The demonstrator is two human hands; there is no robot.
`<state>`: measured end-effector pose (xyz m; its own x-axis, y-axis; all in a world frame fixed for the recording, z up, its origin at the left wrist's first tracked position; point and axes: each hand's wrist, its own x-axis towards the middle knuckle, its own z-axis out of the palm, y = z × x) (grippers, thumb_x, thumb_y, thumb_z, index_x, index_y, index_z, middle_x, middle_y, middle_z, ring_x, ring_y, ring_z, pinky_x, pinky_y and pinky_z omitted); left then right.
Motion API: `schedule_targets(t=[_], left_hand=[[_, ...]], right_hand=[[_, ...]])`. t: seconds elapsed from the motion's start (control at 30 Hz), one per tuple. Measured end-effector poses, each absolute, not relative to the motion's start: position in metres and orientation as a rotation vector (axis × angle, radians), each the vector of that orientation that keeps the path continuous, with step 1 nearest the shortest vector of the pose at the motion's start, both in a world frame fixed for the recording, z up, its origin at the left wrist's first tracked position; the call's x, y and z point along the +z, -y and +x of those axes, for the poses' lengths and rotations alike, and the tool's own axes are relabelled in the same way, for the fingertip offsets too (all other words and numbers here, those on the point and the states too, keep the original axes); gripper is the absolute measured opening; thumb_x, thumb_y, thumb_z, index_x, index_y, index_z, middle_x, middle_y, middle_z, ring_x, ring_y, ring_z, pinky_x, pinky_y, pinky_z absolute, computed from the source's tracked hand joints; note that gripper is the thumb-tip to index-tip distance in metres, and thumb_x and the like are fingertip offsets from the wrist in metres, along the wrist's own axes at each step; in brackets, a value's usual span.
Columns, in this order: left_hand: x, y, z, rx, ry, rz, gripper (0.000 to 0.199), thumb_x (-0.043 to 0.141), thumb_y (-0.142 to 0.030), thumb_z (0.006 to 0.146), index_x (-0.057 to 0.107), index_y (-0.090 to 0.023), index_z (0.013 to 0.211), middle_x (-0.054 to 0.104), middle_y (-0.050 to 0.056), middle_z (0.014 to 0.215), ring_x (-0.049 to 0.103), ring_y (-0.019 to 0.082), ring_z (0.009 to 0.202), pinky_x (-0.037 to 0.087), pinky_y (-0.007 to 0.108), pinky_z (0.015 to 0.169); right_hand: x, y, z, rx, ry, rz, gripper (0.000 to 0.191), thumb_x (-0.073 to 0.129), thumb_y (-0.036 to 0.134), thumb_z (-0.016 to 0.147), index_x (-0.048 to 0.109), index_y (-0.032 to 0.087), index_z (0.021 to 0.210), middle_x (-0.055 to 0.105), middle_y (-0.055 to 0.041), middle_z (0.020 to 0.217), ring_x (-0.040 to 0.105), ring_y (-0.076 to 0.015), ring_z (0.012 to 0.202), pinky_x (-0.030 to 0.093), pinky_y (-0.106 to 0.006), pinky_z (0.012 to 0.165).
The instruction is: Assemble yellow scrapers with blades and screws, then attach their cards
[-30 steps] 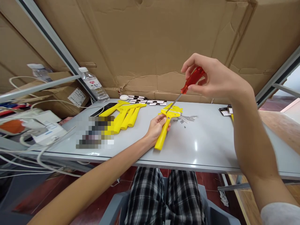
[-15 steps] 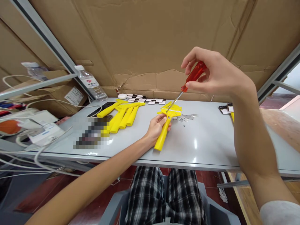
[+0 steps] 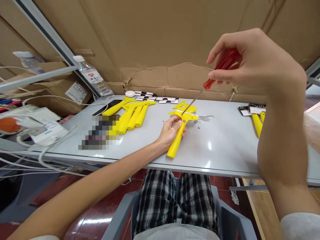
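My left hand (image 3: 172,130) is closed around the neck of a yellow scraper (image 3: 178,141), its handle slanting down toward the table's front edge. Up and to the right, my right hand (image 3: 246,56) grips the red handle of a screwdriver (image 3: 223,66). The thin shaft runs down to the scraper's head, where the tip appears to touch near the middle. Just behind the head lie smaller yellow pieces (image 3: 180,104). Beside them are metal blades (image 3: 207,118) and several tiny screws (image 3: 196,122).
Several yellow handles (image 3: 125,121) are piled at the left, near a dark phone (image 3: 106,107). Black-and-white cards (image 3: 168,100) lie along the back. More yellow scrapers (image 3: 256,124) with cards rest at the right. A water bottle (image 3: 93,78) leans behind the frame bar; cables (image 3: 43,160) hang at the left.
My right hand has risen and shifted right in view with the screwdriver, whose tip stays at the scraper's head. The camera view has tilted slightly, and the scraper sits a little further right.
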<state>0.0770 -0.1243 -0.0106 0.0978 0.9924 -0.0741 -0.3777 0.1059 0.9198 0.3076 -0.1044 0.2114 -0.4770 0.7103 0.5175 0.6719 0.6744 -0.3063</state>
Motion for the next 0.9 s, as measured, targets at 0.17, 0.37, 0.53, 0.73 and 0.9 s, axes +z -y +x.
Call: schedule_targets(t=[0.17, 0.37, 0.53, 0.73, 0.9], left_hand=[[-0.013, 0.125, 0.076, 1.252, -0.906, 0.932, 0.043, 0.089, -0.033, 0.088, 0.062, -0.016, 0.117, 0.067, 0.002, 0.084, 0.067, 0.015, 0.065, 0.050, 0.025, 0.052], [-0.013, 0.121, 0.073, 1.252, -0.921, 0.922, 0.048, 0.092, -0.040, 0.086, 0.061, -0.018, 0.114, 0.067, 0.002, 0.086, 0.068, 0.016, 0.066, 0.050, 0.025, 0.052], [-0.010, 0.120, 0.068, 1.187, -0.918, 0.874, 0.044, 0.091, -0.041, 0.087, 0.061, -0.020, 0.112, 0.069, 0.003, 0.089, 0.069, 0.015, 0.067, 0.050, 0.026, 0.053], [-0.013, 0.122, 0.065, 1.124, -0.932, 0.901, 0.045, 0.087, -0.047, 0.092, 0.059, -0.021, 0.115, 0.069, 0.001, 0.075, 0.063, 0.014, 0.056, 0.049, 0.026, 0.053], [-0.016, 0.123, 0.065, 1.150, -0.959, 0.954, 0.043, 0.084, -0.044, 0.094, 0.059, -0.021, 0.121, 0.070, 0.002, 0.073, 0.065, 0.016, 0.058, 0.051, 0.026, 0.053]], right_hand=[[0.214, 0.102, 0.310, 0.042, 2.275, -1.073, 0.017, 0.089, 0.035, 0.085, 0.073, 0.030, 0.086, 0.079, -0.0001, 0.080, 0.076, -0.0220, 0.077, 0.053, -0.038, 0.064], [0.212, 0.097, 0.322, 0.125, 2.315, -1.061, 0.030, 0.086, 0.023, 0.079, 0.071, 0.030, 0.104, 0.076, 0.0014, 0.101, 0.072, -0.0183, 0.084, 0.055, -0.036, 0.067], [0.209, 0.086, 0.322, 0.118, 2.257, -1.132, 0.027, 0.090, 0.033, 0.084, 0.067, 0.029, 0.098, 0.074, 0.0000, 0.091, 0.070, -0.0188, 0.079, 0.050, -0.035, 0.061], [0.206, 0.080, 0.321, 0.083, 2.269, -1.193, 0.023, 0.088, 0.035, 0.084, 0.067, 0.029, 0.092, 0.075, 0.0002, 0.086, 0.070, -0.0184, 0.076, 0.050, -0.036, 0.062], [0.209, 0.091, 0.320, 0.102, 2.244, -1.119, 0.034, 0.091, 0.045, 0.083, 0.068, 0.032, 0.103, 0.075, -0.0001, 0.104, 0.073, -0.0192, 0.088, 0.056, -0.035, 0.068]])
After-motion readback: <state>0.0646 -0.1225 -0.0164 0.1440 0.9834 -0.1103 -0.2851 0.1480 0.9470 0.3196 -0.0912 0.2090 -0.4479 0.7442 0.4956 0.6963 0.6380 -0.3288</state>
